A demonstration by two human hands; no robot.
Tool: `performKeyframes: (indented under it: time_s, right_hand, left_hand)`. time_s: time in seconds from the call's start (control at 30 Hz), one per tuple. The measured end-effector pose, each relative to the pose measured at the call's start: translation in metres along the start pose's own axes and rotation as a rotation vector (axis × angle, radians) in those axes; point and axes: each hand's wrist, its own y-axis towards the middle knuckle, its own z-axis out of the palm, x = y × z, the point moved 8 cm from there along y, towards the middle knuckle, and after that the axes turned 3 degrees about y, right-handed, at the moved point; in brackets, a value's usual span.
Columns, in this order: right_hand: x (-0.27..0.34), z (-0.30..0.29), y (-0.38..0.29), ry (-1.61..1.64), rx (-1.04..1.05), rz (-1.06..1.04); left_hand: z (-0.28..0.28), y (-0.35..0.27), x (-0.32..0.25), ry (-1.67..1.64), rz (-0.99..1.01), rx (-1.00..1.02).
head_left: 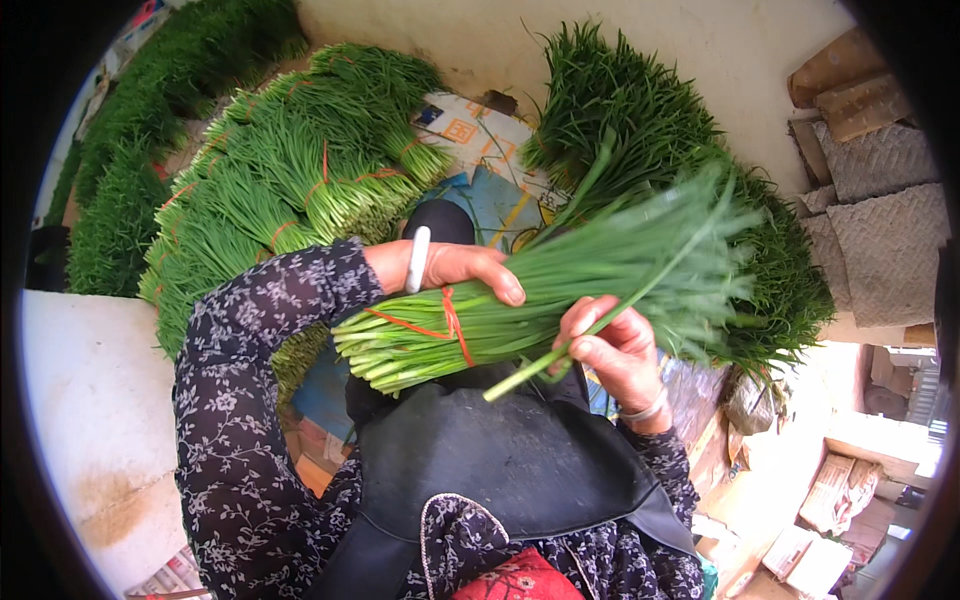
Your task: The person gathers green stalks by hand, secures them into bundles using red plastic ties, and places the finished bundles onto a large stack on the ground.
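A bunch of garlic chives (420, 337) lies slantwise above my lap, bound near its pale cut ends by a red tie (453, 319). My left hand (476, 270), with a white bangle at the wrist, grips the bunch from above, thumb across the stems; its other fingers are hidden. Between the thumb and fingers of my right hand (611, 345) is a single chive stalk (517, 384), angled across the front of the bunch. The leafy ends at the right are blurred. Under the bunch, a black apron (495, 457) covers my lap.
Tied chive bunches (300, 165) are heaped on the left, with more greens (142, 150) behind. A loose chive pile (630, 105) stands against the wall at the right. Printed sheeting (472, 135) covers the floor between. Cardboard pieces (885, 240) and a white block (97, 420) flank me.
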Motion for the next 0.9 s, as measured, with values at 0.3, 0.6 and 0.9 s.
performKeyframes:
  time_s: [0.3,0.6,0.9]
  right_hand:
    - [-0.071,-0.054,-0.012,-0.109,-0.432,-0.068]
    - [-0.067,-0.066,-0.006,-0.142,-0.443,-0.216]
    - [-0.074,-0.068,-0.01,-0.209,-0.389,-0.26]
  left_hand:
    - [-0.056,0.027,-0.017,0.733,0.036,-0.269]
    - [0.038,-0.101,-0.012,0.669,0.507,-1.042]
    - [0.061,-0.069,0.025,1.264,0.359,-1.605]
